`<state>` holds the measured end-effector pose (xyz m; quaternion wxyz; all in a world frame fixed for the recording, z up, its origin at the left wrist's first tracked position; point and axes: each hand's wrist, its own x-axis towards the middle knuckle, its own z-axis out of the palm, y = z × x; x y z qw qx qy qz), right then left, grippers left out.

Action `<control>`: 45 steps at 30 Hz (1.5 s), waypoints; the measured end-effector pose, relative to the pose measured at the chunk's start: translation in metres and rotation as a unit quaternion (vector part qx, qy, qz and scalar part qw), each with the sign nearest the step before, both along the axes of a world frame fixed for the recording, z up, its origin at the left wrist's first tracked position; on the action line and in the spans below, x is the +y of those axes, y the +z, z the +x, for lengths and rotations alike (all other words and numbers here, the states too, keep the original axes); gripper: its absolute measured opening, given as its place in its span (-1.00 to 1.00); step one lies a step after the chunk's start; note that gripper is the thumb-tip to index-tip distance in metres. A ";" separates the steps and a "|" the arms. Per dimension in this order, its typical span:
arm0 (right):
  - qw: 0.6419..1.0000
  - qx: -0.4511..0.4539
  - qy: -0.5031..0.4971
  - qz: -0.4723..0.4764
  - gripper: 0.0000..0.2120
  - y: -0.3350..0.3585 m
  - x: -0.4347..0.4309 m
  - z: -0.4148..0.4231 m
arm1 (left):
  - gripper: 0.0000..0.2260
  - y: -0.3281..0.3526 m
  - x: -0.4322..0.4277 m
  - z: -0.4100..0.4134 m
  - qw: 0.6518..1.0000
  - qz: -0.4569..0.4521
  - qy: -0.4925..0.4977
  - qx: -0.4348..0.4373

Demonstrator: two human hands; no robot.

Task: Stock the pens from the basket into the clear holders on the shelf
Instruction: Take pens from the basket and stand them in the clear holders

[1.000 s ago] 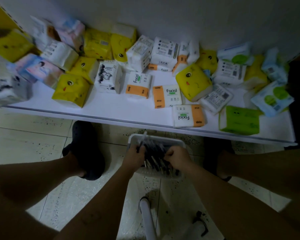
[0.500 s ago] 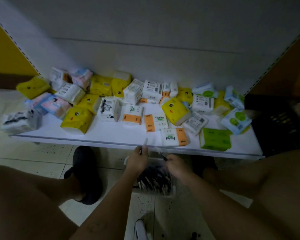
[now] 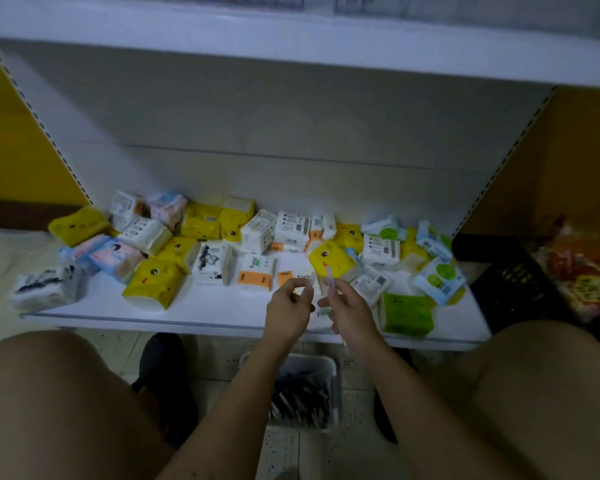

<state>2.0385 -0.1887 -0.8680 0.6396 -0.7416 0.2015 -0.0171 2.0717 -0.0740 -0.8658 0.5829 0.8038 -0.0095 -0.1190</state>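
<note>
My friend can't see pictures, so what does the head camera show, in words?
A person's right hand grips a pen upright and the left hand pinches a small white item, both above a white shelf strewn with tissue packs. Below, on the floor between the knees, a white basket holds more pens.

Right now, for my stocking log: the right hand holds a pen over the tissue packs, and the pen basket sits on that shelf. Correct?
No: the head view shows the basket on the floor below the shelf. The right hand does hold a pen over the tissue packs.
</note>
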 end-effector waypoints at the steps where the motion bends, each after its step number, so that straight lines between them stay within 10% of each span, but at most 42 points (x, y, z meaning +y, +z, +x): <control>1: 1.000 -0.026 -0.009 -0.003 -0.79 0.011 -0.002 0.001 | -0.86 0.011 -0.003 0.002 1.000 -0.015 -0.003 -0.010; 17: 0.950 -0.311 -0.012 0.037 -0.85 0.220 -0.023 -0.005 | -0.89 0.226 -0.027 0.001 0.957 -0.202 -0.057 -0.199; 30: 0.911 -0.404 -0.028 -0.083 -0.87 0.354 -0.061 0.000 | -0.71 0.376 -0.039 0.010 0.916 -0.148 -0.150 -0.341; 34: 0.895 -0.421 -0.038 -0.139 -0.63 0.384 -0.071 0.022 | -0.77 0.405 -0.047 0.028 0.907 -0.119 -0.135 -0.380; 45: 0.840 -0.488 -0.087 -0.218 -0.72 0.433 -0.101 0.092 | -0.83 0.463 -0.067 0.098 0.846 0.018 -0.030 -0.532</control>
